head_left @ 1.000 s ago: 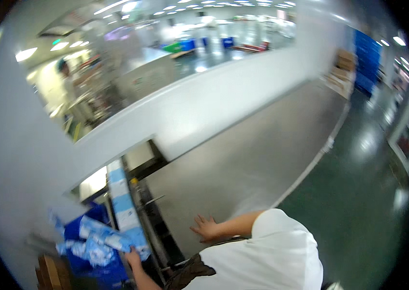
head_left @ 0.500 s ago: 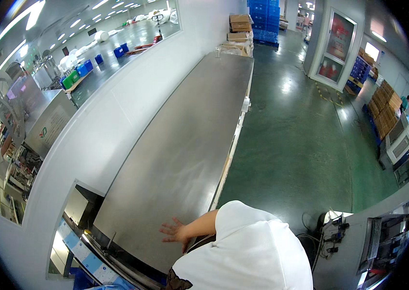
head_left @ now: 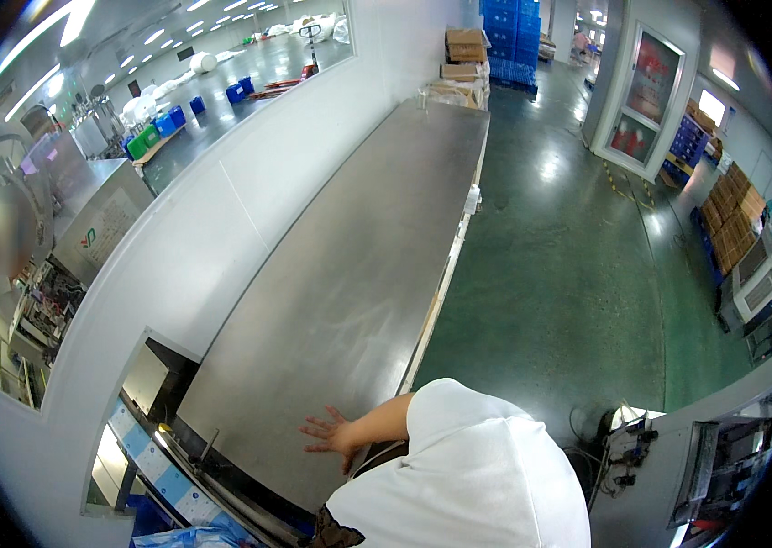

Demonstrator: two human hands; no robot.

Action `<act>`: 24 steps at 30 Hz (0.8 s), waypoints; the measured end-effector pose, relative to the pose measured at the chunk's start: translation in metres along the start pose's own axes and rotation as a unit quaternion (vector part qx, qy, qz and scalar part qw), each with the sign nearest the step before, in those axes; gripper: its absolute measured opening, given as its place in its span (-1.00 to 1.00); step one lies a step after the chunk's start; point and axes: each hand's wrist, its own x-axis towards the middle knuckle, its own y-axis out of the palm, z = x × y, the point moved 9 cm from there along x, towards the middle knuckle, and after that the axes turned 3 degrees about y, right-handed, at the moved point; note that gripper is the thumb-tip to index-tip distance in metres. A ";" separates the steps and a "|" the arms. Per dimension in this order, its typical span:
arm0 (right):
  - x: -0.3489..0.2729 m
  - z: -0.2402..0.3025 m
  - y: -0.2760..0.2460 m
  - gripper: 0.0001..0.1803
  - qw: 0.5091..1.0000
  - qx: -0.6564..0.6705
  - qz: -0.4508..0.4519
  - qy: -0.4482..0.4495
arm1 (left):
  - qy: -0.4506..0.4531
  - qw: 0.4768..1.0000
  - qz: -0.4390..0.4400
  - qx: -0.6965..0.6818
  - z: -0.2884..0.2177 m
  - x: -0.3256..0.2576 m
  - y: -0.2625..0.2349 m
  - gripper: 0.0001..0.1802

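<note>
Low in the frame, slightly left of centre, the right hand [head_left: 329, 432] lies palm-down with fingers spread on the long stainless-steel table [head_left: 358, 247] — flat on the metal, pinching nothing. Its bare forearm runs to a white short sleeve [head_left: 468, 457] at the bottom centre. The left hand is out of sight. At the lower left, just beyond the table's near end, a conveyor with white and blue packages [head_left: 162, 466] passes through an opening in the white wall [head_left: 212, 210]. Green floor [head_left: 568, 256] fills the right — stacked cardboard boxes [head_left: 463, 55] stand at the upper centre.
</note>
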 end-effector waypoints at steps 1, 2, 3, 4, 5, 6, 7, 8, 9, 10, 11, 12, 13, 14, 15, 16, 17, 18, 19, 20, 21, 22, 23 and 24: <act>-0.002 0.000 -0.002 0.24 1.000 -0.004 0.005 0.004 | 0.001 1.000 0.001 0.000 0.000 0.000 0.001 -0.58; -0.002 0.000 -0.001 0.24 1.000 -0.004 -0.005 0.003 | 0.001 1.000 0.002 0.002 0.002 0.000 0.001 -0.58; -0.001 0.000 0.002 0.23 1.000 -0.004 -0.015 0.003 | 0.001 1.000 0.002 0.004 0.002 0.000 0.001 -0.57; -0.001 -0.001 0.003 0.23 1.000 -0.004 -0.025 0.004 | 0.001 1.000 0.002 0.006 0.002 0.001 0.001 -0.57; -0.002 0.001 0.000 0.22 1.000 0.004 -0.007 0.004 | 0.001 1.000 0.002 0.007 0.004 0.002 0.002 -0.57; -0.007 0.003 -0.008 0.22 1.000 0.011 0.011 0.005 | 0.000 1.000 0.003 0.008 0.005 0.002 0.002 -0.57; -0.010 0.005 -0.013 0.22 0.999 0.019 0.029 0.007 | 0.001 1.000 0.003 0.010 0.006 0.004 0.003 -0.57; -0.011 0.006 -0.016 0.21 0.999 0.018 0.032 0.007 | 0.000 1.000 0.004 0.012 0.008 0.003 0.002 -0.56; -0.012 0.007 -0.017 0.21 0.999 0.018 0.035 0.008 | -0.002 1.000 0.004 0.014 0.010 0.002 0.002 -0.56; -0.012 0.008 -0.018 0.20 0.999 0.017 0.038 0.008 | -0.004 1.000 0.004 0.016 0.012 0.003 0.001 -0.56; -0.011 0.007 -0.017 0.19 1.000 0.012 0.026 0.009 | -0.007 1.000 0.004 0.017 0.015 0.002 0.002 -0.56; -0.008 0.006 -0.013 0.19 1.000 0.007 0.015 0.008 | -0.009 1.000 0.003 0.017 0.018 0.003 0.002 -0.55; -0.004 0.005 -0.010 0.18 1.000 0.001 0.005 0.006 | -0.011 1.000 0.003 0.020 0.023 0.002 0.002 -0.55; -0.001 0.005 -0.006 0.17 1.000 -0.003 0.008 0.004 | -0.017 1.000 0.004 0.018 0.029 -0.001 0.002 -0.55; 0.003 0.005 -0.003 0.17 1.000 -0.009 0.012 -0.001 | -0.026 1.000 0.004 0.017 0.038 -0.005 0.001 -0.54; 0.005 0.008 -0.001 0.16 1.000 -0.020 0.019 -0.012 | -0.035 0.999 0.007 0.015 0.050 -0.009 0.003 -0.54; 0.006 0.007 -0.001 0.16 1.000 -0.011 0.017 0.002 | -0.037 0.999 0.010 0.017 0.062 -0.011 0.004 -0.54; 0.002 0.005 0.000 0.17 1.000 -0.008 0.019 0.012 | -0.038 0.999 0.016 0.017 0.073 -0.012 0.008 -0.54; 0.000 0.010 0.000 0.17 1.000 -0.004 0.026 0.002 | -0.050 0.998 0.017 0.024 0.090 -0.023 0.001 -0.53; -0.008 0.008 -0.008 0.16 0.999 0.007 0.035 0.027 | -0.025 0.999 0.026 0.031 0.086 -0.014 0.004 -0.53; -0.008 0.016 -0.019 0.16 0.998 -0.004 0.053 0.021 | -0.003 0.995 -0.060 0.078 0.143 0.001 0.044 -0.48; -0.007 0.005 -0.013 0.16 0.997 -0.015 0.055 0.047 | -0.037 0.999 -0.037 0.000 0.113 -0.009 0.029 -0.50; 0.000 0.007 -0.009 0.15 0.997 -0.031 0.056 0.047 | 0.008 0.998 -0.041 -0.037 0.119 -0.010 0.033 -0.51; -0.005 0.003 -0.006 0.15 0.998 -0.034 0.042 0.044 | -0.040 0.997 -0.041 -0.053 0.087 -0.030 0.003 -0.54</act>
